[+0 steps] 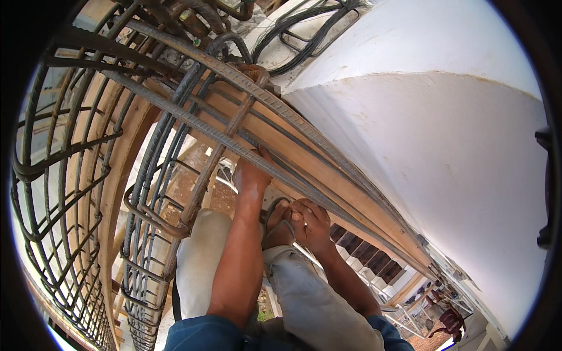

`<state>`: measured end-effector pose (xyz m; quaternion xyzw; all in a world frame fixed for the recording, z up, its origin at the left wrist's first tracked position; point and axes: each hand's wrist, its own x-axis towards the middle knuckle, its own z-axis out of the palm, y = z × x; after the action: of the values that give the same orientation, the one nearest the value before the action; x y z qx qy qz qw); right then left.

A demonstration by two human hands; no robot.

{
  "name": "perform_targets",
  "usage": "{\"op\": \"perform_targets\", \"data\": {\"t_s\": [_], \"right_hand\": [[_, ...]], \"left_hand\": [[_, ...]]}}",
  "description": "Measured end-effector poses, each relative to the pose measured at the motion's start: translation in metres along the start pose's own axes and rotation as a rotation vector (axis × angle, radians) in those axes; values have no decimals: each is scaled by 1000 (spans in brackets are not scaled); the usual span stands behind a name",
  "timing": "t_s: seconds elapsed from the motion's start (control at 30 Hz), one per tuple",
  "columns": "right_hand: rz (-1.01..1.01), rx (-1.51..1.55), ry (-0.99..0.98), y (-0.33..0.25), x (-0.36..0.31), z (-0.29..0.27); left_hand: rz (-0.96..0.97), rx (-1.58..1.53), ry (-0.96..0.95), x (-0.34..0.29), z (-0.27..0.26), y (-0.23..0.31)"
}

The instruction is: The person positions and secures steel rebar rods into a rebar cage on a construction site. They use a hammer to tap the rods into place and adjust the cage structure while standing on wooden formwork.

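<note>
My left hand [252,171] reaches to the edge of a long wooden board [345,205], up against a ribbed steel bar [281,180]. The bar crosses in front of its fingers and mostly hides them, so I cannot tell what they grip. Beside my sandalled foot [280,229], my right hand [313,223] is closed, its fingers bent inward next to the toes. Anything inside those fingers is too hidden to name. A rusty crossbar [213,161] lies across the long bars just left of my left hand.
Reinforcement cages [64,193] of bent steel bars run down the left. A coil of dark wire [304,38] lies at the top, near a smooth white wall [427,140] on the right. Far below at lower right, a person [452,320] is visible among framing. Gaps open to a lower level.
</note>
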<state>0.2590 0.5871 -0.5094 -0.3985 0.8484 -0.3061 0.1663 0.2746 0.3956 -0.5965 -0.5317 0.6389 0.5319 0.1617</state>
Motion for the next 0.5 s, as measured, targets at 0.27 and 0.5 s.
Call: {"op": "perform_targets", "data": {"t_s": [0.27, 0.5], "right_hand": [[113, -264, 204, 25, 3, 39], [108, -194, 173, 25, 15, 44]], "left_hand": [[119, -1123, 148, -44, 20, 17], [152, -1441, -86, -26, 10, 37]]}}
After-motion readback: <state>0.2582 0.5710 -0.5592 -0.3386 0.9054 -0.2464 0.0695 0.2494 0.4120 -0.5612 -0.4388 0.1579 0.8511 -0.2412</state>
